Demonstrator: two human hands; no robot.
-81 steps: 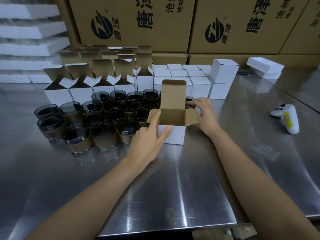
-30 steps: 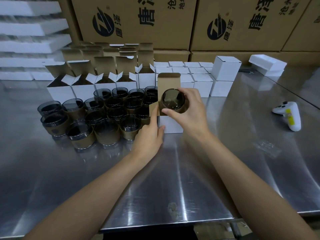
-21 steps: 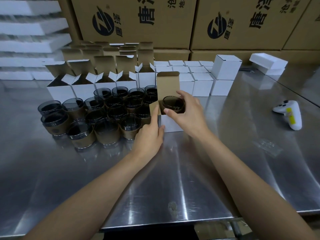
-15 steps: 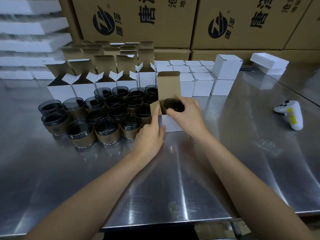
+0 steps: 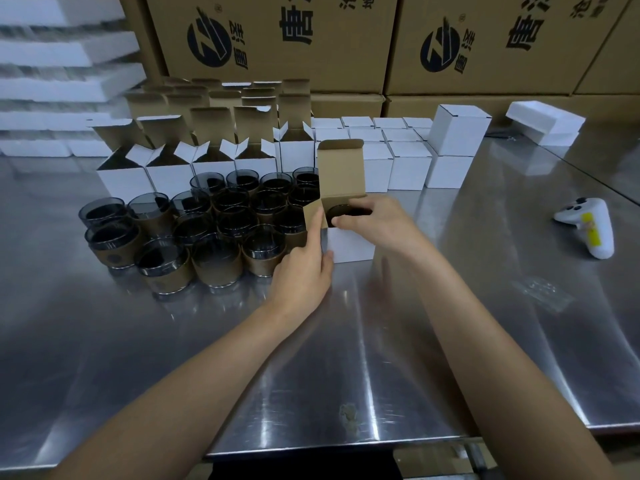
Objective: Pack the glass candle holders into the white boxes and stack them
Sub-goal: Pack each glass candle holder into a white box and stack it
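A packing workshop: a steel table [image 5: 311, 375] before stacked printed shipping cartons [image 5: 277, 43].

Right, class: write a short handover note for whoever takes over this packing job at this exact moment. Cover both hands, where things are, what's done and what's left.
Left hand holds the open white box by its left side.
Right hand grips a glass candle holder, partly inside that box. The lid flap is upright.
Done: closed boxes stand behind, some stacked.
Left: seat the holder, close the flaps, stack the box. Then pack the loose holders into the open boxes at left.
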